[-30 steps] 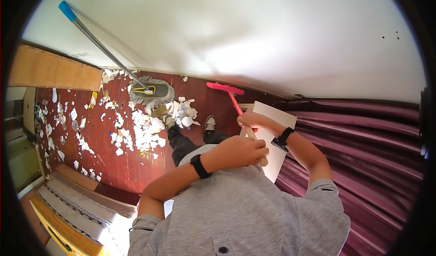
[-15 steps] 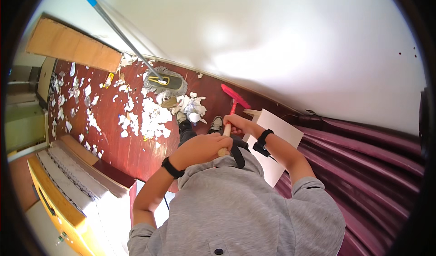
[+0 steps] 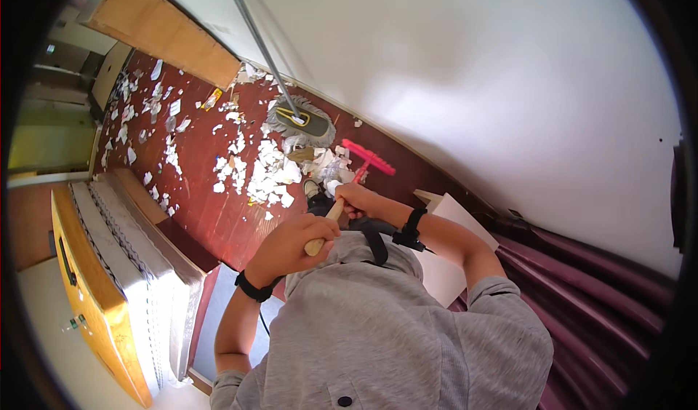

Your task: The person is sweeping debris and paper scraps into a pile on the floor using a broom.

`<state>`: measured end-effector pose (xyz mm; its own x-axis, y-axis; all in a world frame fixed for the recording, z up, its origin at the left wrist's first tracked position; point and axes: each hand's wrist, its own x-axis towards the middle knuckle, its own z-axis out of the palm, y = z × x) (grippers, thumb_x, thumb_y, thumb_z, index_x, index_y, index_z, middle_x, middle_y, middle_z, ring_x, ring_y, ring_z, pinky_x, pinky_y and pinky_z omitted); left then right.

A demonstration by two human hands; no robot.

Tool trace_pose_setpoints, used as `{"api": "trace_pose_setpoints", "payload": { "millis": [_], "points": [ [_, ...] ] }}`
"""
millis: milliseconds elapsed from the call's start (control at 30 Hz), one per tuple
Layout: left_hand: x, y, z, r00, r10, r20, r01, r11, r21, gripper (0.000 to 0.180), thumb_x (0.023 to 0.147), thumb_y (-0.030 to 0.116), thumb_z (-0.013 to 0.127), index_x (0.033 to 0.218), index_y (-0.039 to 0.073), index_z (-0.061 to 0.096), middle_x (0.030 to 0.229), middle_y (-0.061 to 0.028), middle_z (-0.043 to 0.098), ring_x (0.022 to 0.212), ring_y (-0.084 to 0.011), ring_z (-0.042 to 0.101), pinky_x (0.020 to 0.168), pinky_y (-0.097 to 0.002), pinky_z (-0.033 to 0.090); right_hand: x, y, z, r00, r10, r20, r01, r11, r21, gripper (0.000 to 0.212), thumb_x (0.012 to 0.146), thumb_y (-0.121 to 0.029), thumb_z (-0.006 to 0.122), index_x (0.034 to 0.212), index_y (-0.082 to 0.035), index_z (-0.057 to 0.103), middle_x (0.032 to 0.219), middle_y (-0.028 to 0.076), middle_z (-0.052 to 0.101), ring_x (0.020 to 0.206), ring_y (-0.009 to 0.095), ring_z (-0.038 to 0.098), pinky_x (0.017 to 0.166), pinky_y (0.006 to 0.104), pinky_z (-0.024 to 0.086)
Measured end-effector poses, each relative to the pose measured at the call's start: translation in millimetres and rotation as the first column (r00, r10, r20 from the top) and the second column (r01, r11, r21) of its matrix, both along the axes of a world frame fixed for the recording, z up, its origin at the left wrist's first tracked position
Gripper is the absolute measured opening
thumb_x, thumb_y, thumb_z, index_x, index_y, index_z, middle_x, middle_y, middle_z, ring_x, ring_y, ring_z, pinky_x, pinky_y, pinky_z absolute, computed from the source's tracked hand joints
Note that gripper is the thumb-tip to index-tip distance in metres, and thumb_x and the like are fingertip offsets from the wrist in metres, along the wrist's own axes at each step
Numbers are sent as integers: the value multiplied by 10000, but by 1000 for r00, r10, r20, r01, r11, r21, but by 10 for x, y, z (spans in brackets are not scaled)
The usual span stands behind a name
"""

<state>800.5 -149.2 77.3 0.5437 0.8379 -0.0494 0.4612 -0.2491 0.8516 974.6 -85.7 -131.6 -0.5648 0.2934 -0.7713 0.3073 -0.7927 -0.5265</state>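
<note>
A broom with a pink-red head [image 3: 369,158] and a pale handle slants away from my body. Near the top end of the handle, my left hand [image 3: 299,241] is closed round it. Lower down the handle, my right hand [image 3: 358,200] grips it too. The broom head is beside a heap of torn white paper [image 3: 329,165], to its right. More paper scraps [image 3: 273,179] lie on the dark red floor [image 3: 211,221] to the left. Whether the bristles touch the floor I cannot tell.
A grey flat mop [image 3: 299,119] leans against the white wall [image 3: 465,68]. A wooden panel [image 3: 163,28] stands at the far left. At the near left are a yellow wooden board and mattress-like slabs [image 3: 142,264]. A pale box-like piece [image 3: 454,243] and purple curtains [image 3: 582,286] are on the right.
Both hands and the broom handle have moved left, and the broom head now lies closer to the paper heap. The whole view has shifted, with the mop and wooden panel further right and higher.
</note>
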Motion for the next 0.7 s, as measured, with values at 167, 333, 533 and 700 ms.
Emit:
{"api": "trace_pose_setpoints", "payload": {
  "millis": [167,333,533,700],
  "points": [
    [-382,-37,-404,962,225,156,-209,971,-111,85,803,42,619,887,39,603,956,-69,665,850,-198,622,771,-311,478,-294,330,-194,997,-61,42,57,995,86,284,816,-341,467,693,-91,525,490,21,447,373,126,449,342,270,315],
    [-851,127,-769,963,234,137,-223,971,-89,80,811,36,613,890,25,607,937,-70,665,843,-202,623,774,-308,475,-839,295,-665,990,-11,143,-35,950,310,350,848,-356,428,723,-53,552,492,32,474,366,146,471,343,291,365],
    [-1600,213,-883,976,135,173,-101,976,-194,103,781,48,670,856,42,599,923,-66,649,832,-240,624,744,-328,488,-1350,371,-748,972,155,175,-201,938,283,370,883,-350,413,750,-32,550,507,36,470,381,144,468,331,295,351],
    [-1988,303,-643,990,2,139,-5,1000,25,172,739,131,735,802,91,579,886,-20,628,786,-228,603,693,-341,489,-1792,214,-597,972,44,233,-109,956,273,343,857,-334,445,745,-36,571,531,60,512,389,162,494,341,320,389]
  ]
}}
